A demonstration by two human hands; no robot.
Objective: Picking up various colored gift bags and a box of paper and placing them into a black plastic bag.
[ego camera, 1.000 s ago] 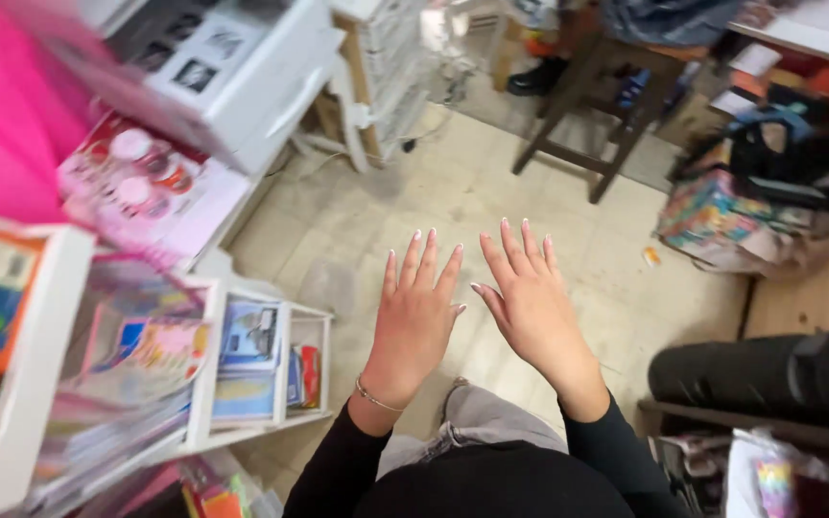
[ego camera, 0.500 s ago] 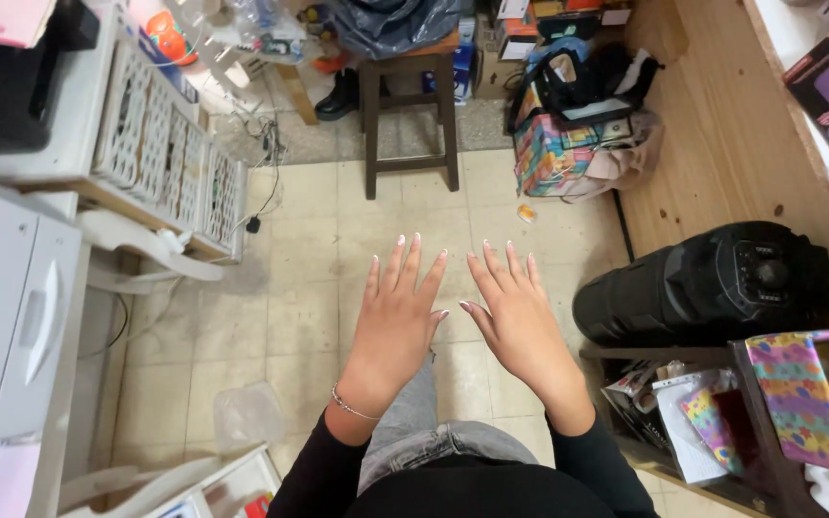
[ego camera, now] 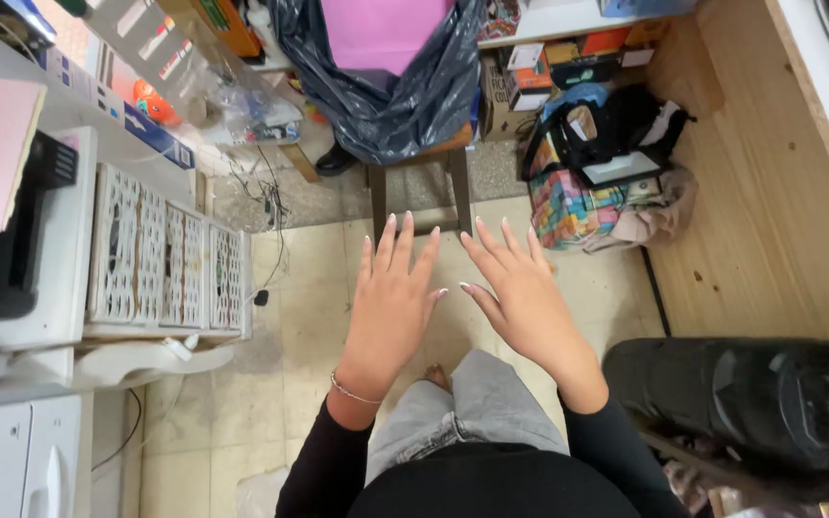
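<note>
I see both hands out flat over floor, palms down, holding nothing. Left hand (ego camera: 390, 302) – fingers spread and straight, thin bracelet (ego camera: 355, 391) at wrist. Right hand (ego camera: 520, 297) just beside it, fingers splayed too, thumbs near but not touching. Nearest thing: wooden stool (ego camera: 419, 177) just past fingertips, far centre, dark plastic bag (ego camera: 386, 86) on its seat. White lattice baskets (ego camera: 170, 259) on left shelf, colourful bag (ego camera: 573, 206) far right, black roll (ego camera: 750, 403) near right.
</note>
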